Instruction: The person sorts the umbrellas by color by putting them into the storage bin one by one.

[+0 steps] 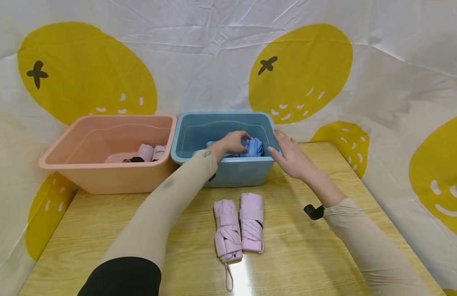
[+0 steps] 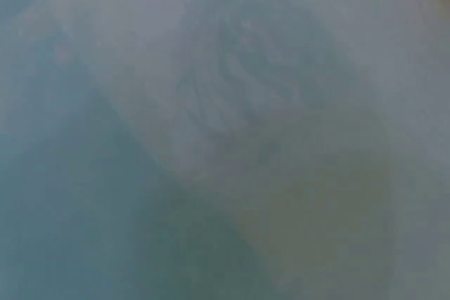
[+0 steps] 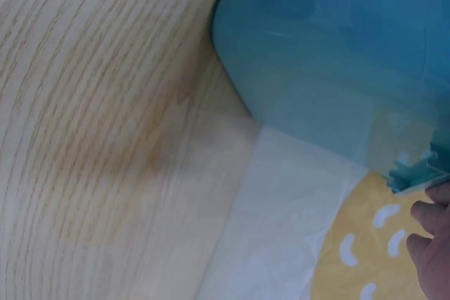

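Reaching over the front rim of the blue bin (image 1: 236, 172), my left hand (image 1: 234, 142) curls its thumb and fingers around the left end of a folded blue umbrella (image 1: 255, 148) inside. The bin's front wall hides the umbrella's lower part. My right hand (image 1: 293, 158) lies along the bin's right rim, fingers straight and thumb apart. In the right wrist view, its fingertips (image 3: 425, 216) are right at the rim. Two folded pink umbrellas lie side by side before the bin: the left one (image 1: 227, 230) has a wrist loop, the right one (image 1: 252, 222) a dark strap.
A pink bin (image 1: 114, 179) stands against the blue bin's left side, with folded pink umbrellas (image 1: 146, 152) and something black in it. Both bins stand at the back of the wooden table (image 1: 295, 246). Behind hangs a white cloth (image 1: 199, 74) with yellow shapes. The left wrist view is murky.
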Tool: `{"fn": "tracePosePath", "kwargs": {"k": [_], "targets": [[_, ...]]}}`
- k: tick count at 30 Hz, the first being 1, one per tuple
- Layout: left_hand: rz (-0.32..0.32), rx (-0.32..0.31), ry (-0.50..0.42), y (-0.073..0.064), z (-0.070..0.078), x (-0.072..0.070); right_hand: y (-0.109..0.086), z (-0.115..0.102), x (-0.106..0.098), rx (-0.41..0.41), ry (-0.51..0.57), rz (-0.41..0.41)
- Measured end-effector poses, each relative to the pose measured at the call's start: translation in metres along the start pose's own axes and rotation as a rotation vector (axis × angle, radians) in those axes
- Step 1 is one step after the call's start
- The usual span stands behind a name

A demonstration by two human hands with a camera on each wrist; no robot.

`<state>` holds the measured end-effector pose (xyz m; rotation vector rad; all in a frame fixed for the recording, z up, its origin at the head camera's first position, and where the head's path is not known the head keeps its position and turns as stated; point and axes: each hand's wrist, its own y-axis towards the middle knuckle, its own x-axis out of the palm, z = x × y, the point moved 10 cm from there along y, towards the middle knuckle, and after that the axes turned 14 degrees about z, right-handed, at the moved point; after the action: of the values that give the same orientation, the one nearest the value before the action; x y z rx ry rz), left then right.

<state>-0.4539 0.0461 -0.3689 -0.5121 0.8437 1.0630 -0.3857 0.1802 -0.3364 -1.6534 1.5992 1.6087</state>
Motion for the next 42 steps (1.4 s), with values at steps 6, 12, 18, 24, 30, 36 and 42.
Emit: {"fn": "tracePosePath", "kwargs": {"k": [6,12,18,24,30,36,42], "targets": [[-0.112,0.033,0.014,-0.004,0.005,0.010,0.002,-0.001,-0.002,0.002,0.003,0.002],[-0.072,0.024,-0.039,-0.005,0.006,0.004,0.003,-0.002,-0.002,-0.004,-0.001,-0.002],[-0.026,0.014,-0.220,-0.009,0.009,-0.007,0.003,-0.001,0.001,-0.005,0.013,-0.003],[0.107,0.046,-0.399,-0.022,0.023,-0.032,0.002,0.000,0.003,0.002,0.019,-0.006],[0.270,0.069,-0.524,-0.056,0.034,-0.058,0.000,0.001,0.004,0.007,0.015,-0.003],[0.394,0.139,-0.595,-0.103,0.046,-0.075,-0.001,0.000,0.002,0.012,0.023,0.005],[0.476,0.182,-0.642,-0.149,0.046,-0.074,-0.002,0.001,0.000,0.000,0.015,0.013]]}}
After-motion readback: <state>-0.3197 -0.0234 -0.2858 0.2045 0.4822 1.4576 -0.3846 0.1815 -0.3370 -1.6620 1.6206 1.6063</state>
